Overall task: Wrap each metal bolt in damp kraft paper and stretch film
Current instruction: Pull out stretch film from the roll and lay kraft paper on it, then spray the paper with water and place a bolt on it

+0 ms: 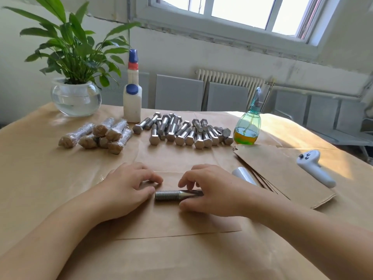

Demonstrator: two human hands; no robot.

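One bolt on kraft sheet — my right hand fingers pinch it, left hand curled on paper; rolling comes next, I judge.

Pretty bright daylight shot, all coming from the window at the top, which is totally blown out white. A warm sun patch hits the table on the right. Soft shadows elsewhere. Edges bend from the wide lens, and everything's slightly soft.
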